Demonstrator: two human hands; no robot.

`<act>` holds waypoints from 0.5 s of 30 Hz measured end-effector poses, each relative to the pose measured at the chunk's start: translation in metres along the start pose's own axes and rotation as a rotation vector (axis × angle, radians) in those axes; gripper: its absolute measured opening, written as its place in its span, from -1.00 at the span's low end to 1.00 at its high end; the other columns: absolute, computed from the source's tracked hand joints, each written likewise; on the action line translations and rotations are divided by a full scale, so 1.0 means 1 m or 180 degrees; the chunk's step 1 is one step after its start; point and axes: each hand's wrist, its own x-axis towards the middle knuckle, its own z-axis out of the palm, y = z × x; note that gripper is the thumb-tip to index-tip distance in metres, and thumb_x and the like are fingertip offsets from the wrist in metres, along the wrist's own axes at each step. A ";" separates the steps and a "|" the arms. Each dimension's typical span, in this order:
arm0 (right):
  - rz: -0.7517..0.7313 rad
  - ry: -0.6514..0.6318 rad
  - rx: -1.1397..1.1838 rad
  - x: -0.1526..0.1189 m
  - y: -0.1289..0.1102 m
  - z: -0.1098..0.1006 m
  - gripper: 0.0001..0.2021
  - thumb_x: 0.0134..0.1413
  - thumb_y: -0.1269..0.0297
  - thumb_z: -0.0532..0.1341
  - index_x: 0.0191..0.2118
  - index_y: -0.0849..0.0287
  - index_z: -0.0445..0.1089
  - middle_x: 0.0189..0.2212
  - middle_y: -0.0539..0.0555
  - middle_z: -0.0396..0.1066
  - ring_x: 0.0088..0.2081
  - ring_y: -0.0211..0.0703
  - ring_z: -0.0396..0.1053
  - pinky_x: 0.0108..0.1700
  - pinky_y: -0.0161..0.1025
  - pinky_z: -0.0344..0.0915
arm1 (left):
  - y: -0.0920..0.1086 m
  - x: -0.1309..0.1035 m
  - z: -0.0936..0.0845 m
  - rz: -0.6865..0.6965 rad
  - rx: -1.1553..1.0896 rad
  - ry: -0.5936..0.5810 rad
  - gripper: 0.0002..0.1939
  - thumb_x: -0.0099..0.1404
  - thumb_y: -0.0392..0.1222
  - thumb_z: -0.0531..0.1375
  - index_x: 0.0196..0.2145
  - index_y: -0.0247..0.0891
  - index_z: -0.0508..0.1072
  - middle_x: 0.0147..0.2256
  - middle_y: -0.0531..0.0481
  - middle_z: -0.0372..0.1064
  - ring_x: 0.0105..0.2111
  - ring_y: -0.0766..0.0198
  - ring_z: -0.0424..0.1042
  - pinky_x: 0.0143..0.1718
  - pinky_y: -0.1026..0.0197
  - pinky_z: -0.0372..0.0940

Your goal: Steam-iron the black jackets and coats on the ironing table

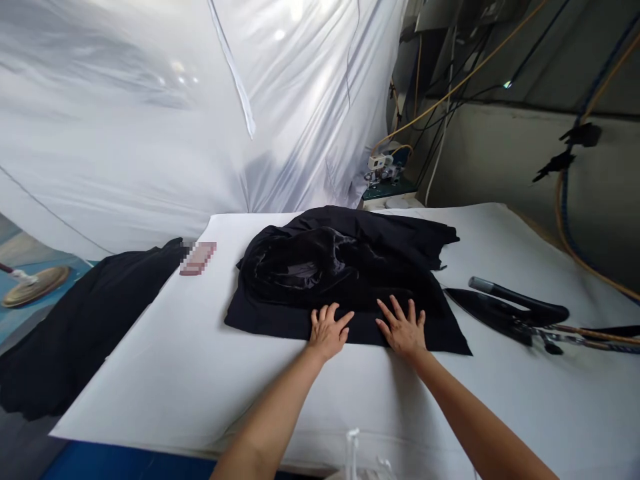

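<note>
A black garment piece (pixel 280 317) lies spread on the white-covered table (pixel 165 373), with a shiny, velvety black part (pixel 300 267) bunched across its middle. My left hand (pixel 329 331) rests on the near edge of the cloth, palm down and fingers spread. To its right, my right hand (pixel 404 331) presses on the same edge, fingers apart and pointing away from me. Neither hand grips anything. A black iron (pixel 515 310) with cords at its back lies just right of the garment, its tip close to the cloth.
Dark cloth (pixel 95 313) hangs over the table's left side, beside a small pinkish, blurred-out item (pixel 199 259). A white sheet (pixel 175 120) hangs behind. A sewing machine (pixel 387 167) stands at the back; cables (pixel 563 207) dangle at right. A round base (pixel 37 285) shows far left.
</note>
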 end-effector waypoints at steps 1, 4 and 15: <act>0.0166 -0.0076 -0.0017 -0.004 -0.001 0.003 -0.44 0.09 -0.13 -0.20 0.22 -0.25 -0.13 0.27 -0.07 -0.25 0.22 0.30 -0.33 0.06 0.36 -0.31 | 0.004 -0.001 0.003 -0.0023 0.0047 -0.0041 -0.53 0.22 -0.02 0.05 0.09 0.25 0.13 0.18 0.04 -0.08 0.14 -0.03 -0.09 0.06 -0.28 -0.14; 0.0362 -0.0275 0.0050 -0.015 -0.002 0.006 -0.39 0.05 -0.20 -0.22 0.23 -0.25 -0.19 0.29 -0.05 -0.37 0.21 0.38 -0.39 0.03 0.41 -0.34 | 0.004 -0.004 0.003 0.0081 0.0074 -0.0355 -0.52 0.23 0.09 0.00 0.11 0.34 0.05 0.26 0.15 -0.33 0.21 -0.17 -0.40 0.04 -0.44 -0.36; 0.0003 0.0318 0.0644 0.080 0.192 -0.046 -0.21 -0.15 -0.26 -0.03 0.07 0.27 0.25 0.09 0.41 0.11 0.12 0.38 -0.04 -0.02 0.27 -0.02 | 0.003 -0.003 -0.001 -0.0153 -0.0051 -0.0329 -0.53 0.22 0.21 -0.11 0.10 0.35 0.05 0.27 0.25 -0.46 0.23 -0.13 -0.49 0.06 -0.45 -0.46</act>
